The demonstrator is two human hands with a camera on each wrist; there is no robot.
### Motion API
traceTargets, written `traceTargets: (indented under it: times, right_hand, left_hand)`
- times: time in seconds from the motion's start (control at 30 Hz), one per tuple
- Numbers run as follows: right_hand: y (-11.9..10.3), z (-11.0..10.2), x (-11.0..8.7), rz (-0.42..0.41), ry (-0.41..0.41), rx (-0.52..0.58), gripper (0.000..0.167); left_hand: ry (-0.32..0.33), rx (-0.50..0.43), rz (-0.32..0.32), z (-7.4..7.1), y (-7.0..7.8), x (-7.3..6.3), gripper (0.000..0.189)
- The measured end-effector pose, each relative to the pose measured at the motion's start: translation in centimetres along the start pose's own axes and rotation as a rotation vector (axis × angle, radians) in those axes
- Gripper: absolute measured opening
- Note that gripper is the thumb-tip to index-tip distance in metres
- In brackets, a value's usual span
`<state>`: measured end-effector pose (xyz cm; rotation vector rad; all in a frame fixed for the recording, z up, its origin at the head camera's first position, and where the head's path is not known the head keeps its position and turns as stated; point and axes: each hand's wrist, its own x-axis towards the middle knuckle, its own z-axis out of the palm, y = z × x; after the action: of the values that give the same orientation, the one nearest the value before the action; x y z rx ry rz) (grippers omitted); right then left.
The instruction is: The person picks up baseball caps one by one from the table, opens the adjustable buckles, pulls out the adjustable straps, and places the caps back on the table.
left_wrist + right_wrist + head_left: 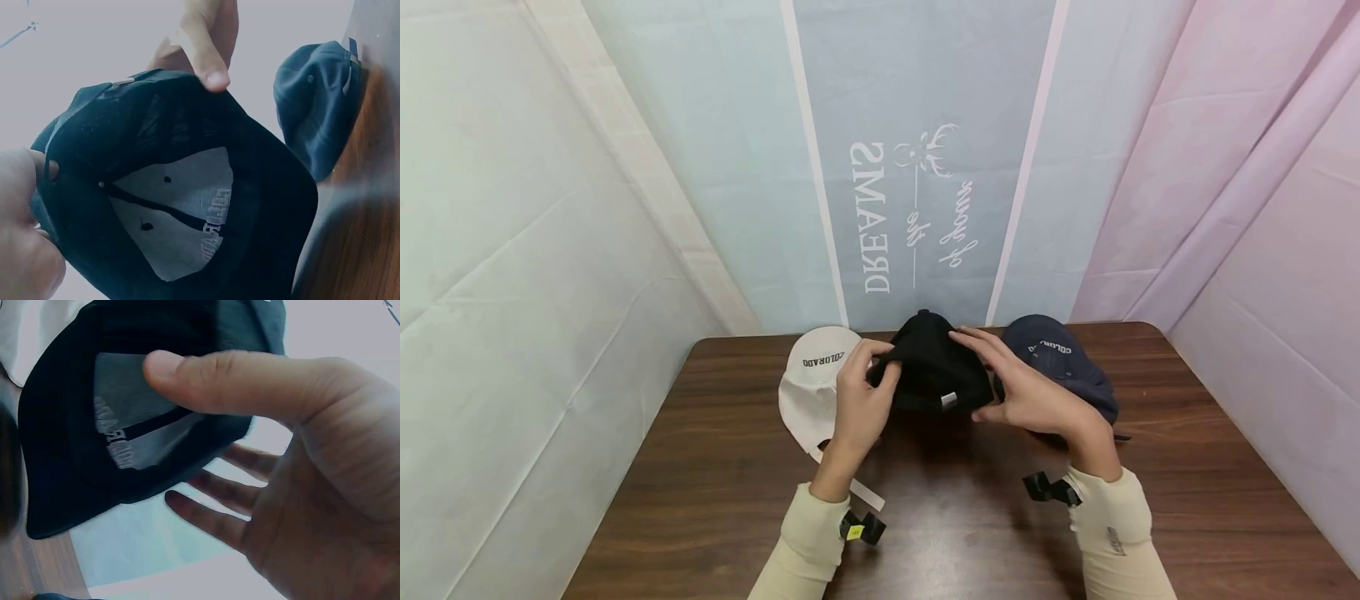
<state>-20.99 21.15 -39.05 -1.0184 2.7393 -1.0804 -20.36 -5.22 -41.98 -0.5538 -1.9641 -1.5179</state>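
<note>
A black baseball cap (931,354) is held up over the back of the table, its hollow side facing me. My left hand (863,406) pinches its rim on the left, near the strap end in the left wrist view. My right hand (1040,402) is spread at the cap's right side, fingers fairly straight. In the right wrist view its thumb (219,384) lies across the opening, with other fingers (215,522) behind the cap. Pale panels (187,187) and reversed lettering show inside the crown.
A white cap (801,404) marked COLORADO lies left of the black cap, its strap towards me. To the right, partly behind my right hand, lies a navy cap (1078,379) with the same lettering. The brown wooden table (700,492) meets hanging cloth (737,208) behind and beside it.
</note>
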Motion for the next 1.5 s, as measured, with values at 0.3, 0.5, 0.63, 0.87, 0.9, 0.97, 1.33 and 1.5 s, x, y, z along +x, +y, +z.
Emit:
traceTargets:
  times: [0.3, 0.5, 0.63, 0.87, 0.9, 0.97, 1.33, 1.5]
  right_hand:
    - [-0.3, -0.1, 0.3, -0.023, 0.232, -0.023, 0.061]
    - [-0.4, 0.0, 0.3, -0.022, 0.475, -0.002, 0.034]
    - [-0.8, -0.1, 0.2, -0.013, 0.569, 0.026, 0.023]
    - [-1.1, 0.0, 0.4, -0.086, 0.661, 0.023, 0.026]
    - [-1.2, 0.0, 0.5, -0.101, 0.679, 0.016, 0.029]
    - [-1.3, 0.0, 0.6, -0.134, 0.717, -0.006, 0.035]
    - [-2.4, 0.7, 1.1, -0.201, 0.794, -0.128, 0.032]
    - [-2.7, 1.2, 1.3, -0.219, 0.784, -0.174, 0.03]
  left_hand:
    - [-0.008, -0.043, 0.013, -0.7, -0.4, 0.1, 0.016]
    - [-0.157, -0.054, 0.005, -0.8, -0.3, -0.3, 0.043]
    - [-0.284, -0.004, 0.004, -0.3, -0.2, -0.7, 0.082]
    - [-0.299, 0.052, 0.019, 0.2, -0.3, -0.8, 0.072]
    - [-0.298, 0.045, 0.009, 0.1, -0.2, -0.8, 0.07]
    - [-0.294, 0.029, -0.002, -0.2, 0.0, -0.7, 0.067]
    - [-0.324, 0.069, 0.013, -0.5, 0.2, -0.6, 0.049]
    - [-0.356, 0.105, 0.029, -0.4, 0.0, -0.6, 0.048]
